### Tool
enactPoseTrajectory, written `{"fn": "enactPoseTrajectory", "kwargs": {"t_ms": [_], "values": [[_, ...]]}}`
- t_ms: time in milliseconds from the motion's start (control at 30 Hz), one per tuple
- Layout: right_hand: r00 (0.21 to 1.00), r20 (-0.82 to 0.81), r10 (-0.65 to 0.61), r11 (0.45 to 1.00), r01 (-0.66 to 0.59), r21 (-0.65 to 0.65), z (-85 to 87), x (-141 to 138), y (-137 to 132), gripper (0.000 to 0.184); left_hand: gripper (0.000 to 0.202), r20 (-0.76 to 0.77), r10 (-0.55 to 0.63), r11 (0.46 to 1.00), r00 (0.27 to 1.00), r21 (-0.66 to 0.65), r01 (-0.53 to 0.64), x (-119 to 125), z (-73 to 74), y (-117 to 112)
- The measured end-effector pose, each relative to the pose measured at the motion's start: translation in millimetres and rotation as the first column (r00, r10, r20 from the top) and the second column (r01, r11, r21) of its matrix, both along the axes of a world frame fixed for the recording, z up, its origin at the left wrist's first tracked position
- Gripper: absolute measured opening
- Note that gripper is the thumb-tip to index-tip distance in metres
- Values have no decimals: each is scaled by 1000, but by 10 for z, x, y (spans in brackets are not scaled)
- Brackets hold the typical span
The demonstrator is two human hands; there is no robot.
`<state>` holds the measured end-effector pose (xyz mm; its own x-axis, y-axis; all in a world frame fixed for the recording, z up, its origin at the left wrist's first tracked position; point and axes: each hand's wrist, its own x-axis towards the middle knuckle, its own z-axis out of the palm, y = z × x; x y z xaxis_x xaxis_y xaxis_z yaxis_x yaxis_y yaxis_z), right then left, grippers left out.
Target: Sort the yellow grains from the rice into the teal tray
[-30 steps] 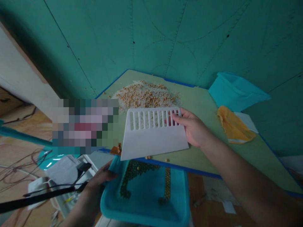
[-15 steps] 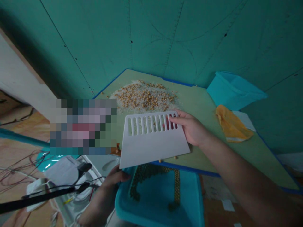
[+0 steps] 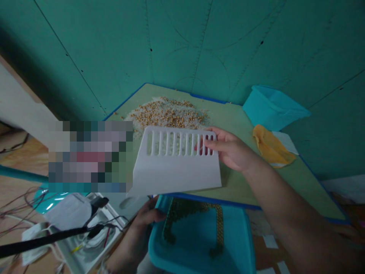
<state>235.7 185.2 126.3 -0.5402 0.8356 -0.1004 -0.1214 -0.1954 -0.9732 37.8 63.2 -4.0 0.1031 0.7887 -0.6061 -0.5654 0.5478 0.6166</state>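
Note:
My right hand (image 3: 230, 148) grips a white slotted plastic scraper (image 3: 176, 173) by its right end, fingers through the slots. The scraper is tilted over the table's front edge, with its lower edge above the blue bin (image 3: 196, 243). My left hand (image 3: 148, 217) is closed on the bin's left rim, its fingers partly hidden. Inside the bin, a dark, bead-like patterned band (image 3: 219, 228) shows on the walls and floor. Behind the scraper, a heap of white grains mixed with round tan beans (image 3: 171, 114) lies on the table.
The pale green table (image 3: 228, 118) has a blue edge and meets a green wall (image 3: 182, 45). At its right stand a blue container (image 3: 273, 108) and an orange cloth (image 3: 272, 146). Cables and a white tray (image 3: 82, 247) lie at lower left, beside a pixelated patch.
The scraper has shifted and its left end has risen a little. The bin and my left hand sit slightly farther right. Loose beans by the front edge no longer show. The view has shifted slightly.

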Motion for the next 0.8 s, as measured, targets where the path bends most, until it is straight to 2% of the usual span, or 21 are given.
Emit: {"fn": "enactPoseTrajectory", "kwargs": {"t_ms": [133,333,467,533,700,800], "values": [[990,-38,-137,987,140,76,102,182,117,17,29,-2,-36,997,999,75,36,146,67,-8],[995,26,-98,994,96,60,149,496,289,20,31,72,13,999,997,34,-16,177,193,-47],[993,57,-99,995,98,18,88,547,343,23,31,104,95,995,990,-31,-92,192,226,-71],[993,99,-61,998,62,-14,54,524,341,24,31,83,80,997,993,-23,-78,168,208,-64],[980,151,128,991,-120,-62,53,443,243,19,29,-86,-81,997,993,15,82,52,165,-31],[968,140,208,977,-201,-66,80,413,173,18,28,-76,-8,999,997,44,11,59,191,-39]]}}
